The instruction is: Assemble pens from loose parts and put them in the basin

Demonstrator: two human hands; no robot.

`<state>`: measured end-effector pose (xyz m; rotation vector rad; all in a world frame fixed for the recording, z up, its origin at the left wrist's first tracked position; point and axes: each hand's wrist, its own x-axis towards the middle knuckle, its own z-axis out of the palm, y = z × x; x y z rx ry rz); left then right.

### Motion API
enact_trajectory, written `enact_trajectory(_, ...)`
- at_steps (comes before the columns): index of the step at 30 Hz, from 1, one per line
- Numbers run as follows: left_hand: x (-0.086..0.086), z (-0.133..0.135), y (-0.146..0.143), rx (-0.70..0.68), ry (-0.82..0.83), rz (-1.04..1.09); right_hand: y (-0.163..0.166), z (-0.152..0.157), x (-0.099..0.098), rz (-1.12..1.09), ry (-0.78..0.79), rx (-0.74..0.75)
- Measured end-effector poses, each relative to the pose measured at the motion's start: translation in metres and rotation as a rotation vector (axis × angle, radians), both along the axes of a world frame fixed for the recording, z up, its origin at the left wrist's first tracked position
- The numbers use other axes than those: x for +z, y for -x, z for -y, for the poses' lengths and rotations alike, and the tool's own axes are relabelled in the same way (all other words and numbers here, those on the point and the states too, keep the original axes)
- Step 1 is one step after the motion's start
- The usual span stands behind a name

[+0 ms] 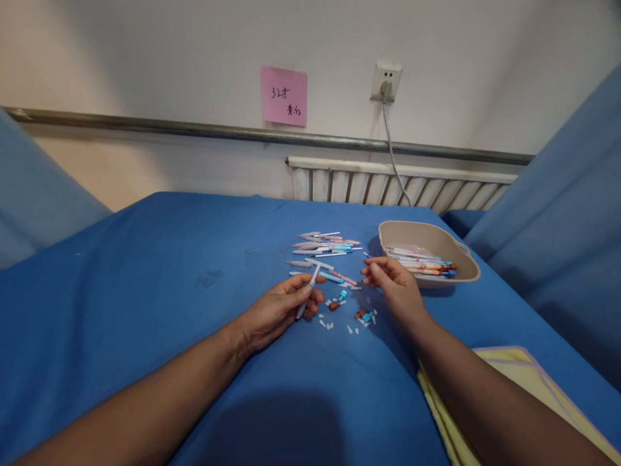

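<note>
On the blue desk [145, 291], the left hand [279, 310] lies near the middle, its grip closed around a thin white pen [306, 294] that points up and away. Just to its right lie small loose bits [339, 310], with a pile of pens [325, 249] farther back. The right hand [392, 281] comes next, fingertips pinched together; what they hold is too small to tell. A tan tray [466, 275] of pens sits just to its right.
</note>
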<state>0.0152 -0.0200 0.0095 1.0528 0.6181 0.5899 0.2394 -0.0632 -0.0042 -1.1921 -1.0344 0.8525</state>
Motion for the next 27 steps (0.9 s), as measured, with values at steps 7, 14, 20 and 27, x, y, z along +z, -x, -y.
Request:
enact_trajectory(7,-0.004,-0.011,0.001,0.124,-0.023,-0.029,-0.005,-0.009,-0.023,0.323,0.062,0.051)
enact_trajectory(14,-0.003,-0.009,-0.001,0.159,-0.009,-0.071,-0.008,-0.014,-0.030,0.525,0.059,0.063)
enact_trajectory(20,-0.005,-0.011,-0.001,0.219,0.040,-0.033,-0.005,-0.017,-0.028,0.869,-0.021,0.136)
enact_trajectory(27,-0.007,-0.015,0.000,0.256,0.088,-0.025,0.000,-0.022,-0.028,1.046,0.065,0.117)
